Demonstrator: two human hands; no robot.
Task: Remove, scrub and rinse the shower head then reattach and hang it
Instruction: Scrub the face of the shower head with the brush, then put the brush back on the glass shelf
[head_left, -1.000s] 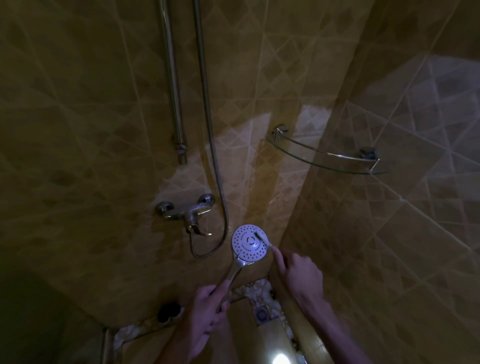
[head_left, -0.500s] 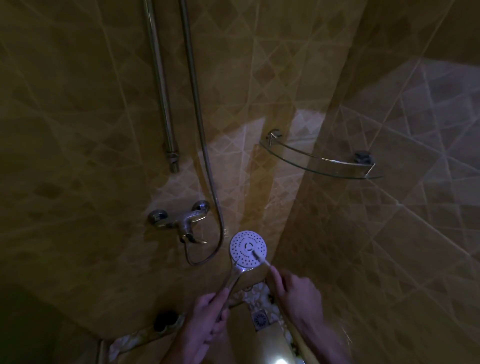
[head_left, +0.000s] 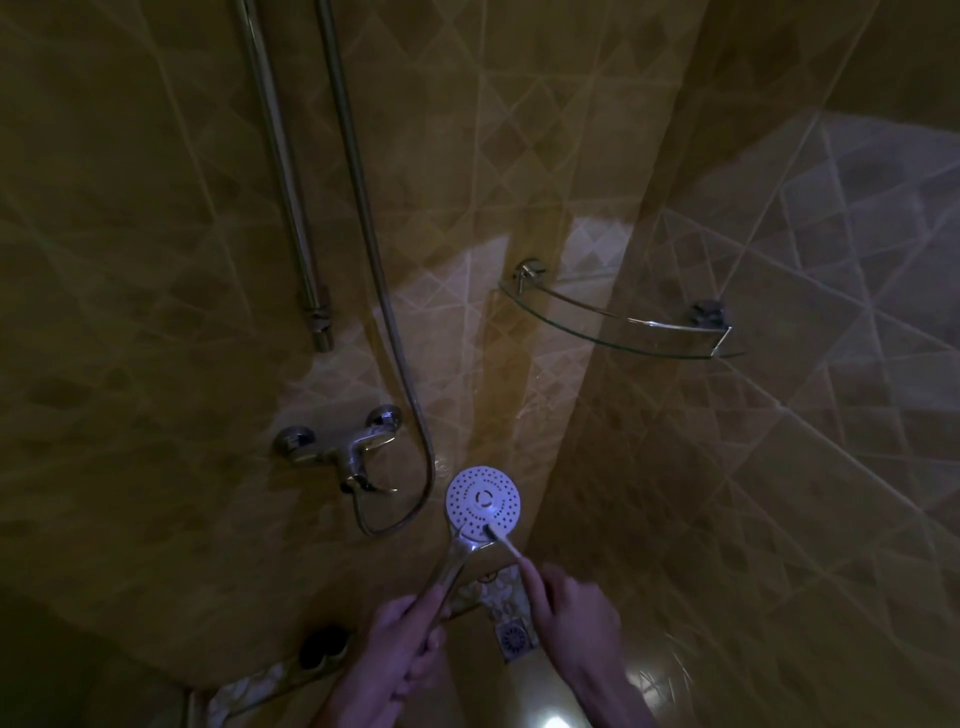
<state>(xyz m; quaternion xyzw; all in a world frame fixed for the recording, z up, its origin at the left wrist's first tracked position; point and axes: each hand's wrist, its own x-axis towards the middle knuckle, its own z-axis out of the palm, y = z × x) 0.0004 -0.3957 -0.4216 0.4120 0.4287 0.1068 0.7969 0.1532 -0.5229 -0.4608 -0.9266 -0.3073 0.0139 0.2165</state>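
Note:
A round white shower head (head_left: 483, 501) with a chrome handle faces up at me, low in the dim tiled corner. My left hand (head_left: 400, 644) grips the handle from below. My right hand (head_left: 571, 618) pinches a thin pale brush (head_left: 504, 543), like a toothbrush, whose tip lies on the lower edge of the spray face. The metal hose (head_left: 363, 249) hangs down the wall and loops back to the mixer tap (head_left: 343, 447).
A vertical chrome rail (head_left: 291, 208) runs down the back wall left of the hose. A glass corner shelf (head_left: 623, 332) juts out at the right. A floor drain (head_left: 514, 636) lies below my right hand, and a dark round object (head_left: 324, 647) sits at the wall's foot.
The brush tip has slid from the upper right of the spray face down to its lower edge, and my right hand has drawn back toward me. The view has tilted slightly.

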